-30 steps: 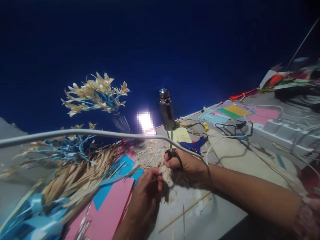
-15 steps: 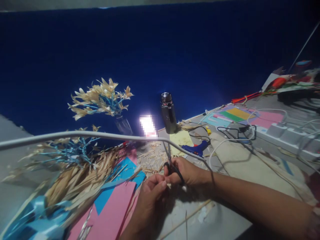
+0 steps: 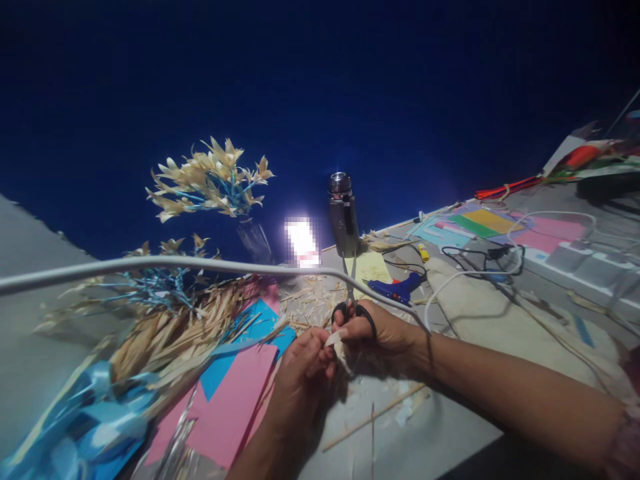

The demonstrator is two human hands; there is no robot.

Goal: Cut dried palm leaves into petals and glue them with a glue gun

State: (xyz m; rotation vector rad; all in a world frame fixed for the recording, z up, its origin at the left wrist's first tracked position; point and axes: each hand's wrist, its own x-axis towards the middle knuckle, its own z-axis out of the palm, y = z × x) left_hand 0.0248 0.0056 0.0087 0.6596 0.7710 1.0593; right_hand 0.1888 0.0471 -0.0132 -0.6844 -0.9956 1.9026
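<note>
My right hand is closed around black-handled scissors, whose blades point away from me. Its thumb and fingertips also touch a small pale pointed piece of dried husk. My left hand is closed, its fingertips pinched at the left end of that piece. Below the right fingers a lighter tuft, partly hidden, hangs blurred. Beyond the hands, husk scraps litter the grey surface. A blue glue gun lies just past my right wrist.
A white cable crosses in front of me. Dried husks and pink paper lie left, near a glass vase of husk flowers. A dark flask stands behind; a power strip is at right.
The scissors have turned more upright in my right hand. The pale pointed piece now shows between both hands' fingertips. The whole view has shifted slightly.
</note>
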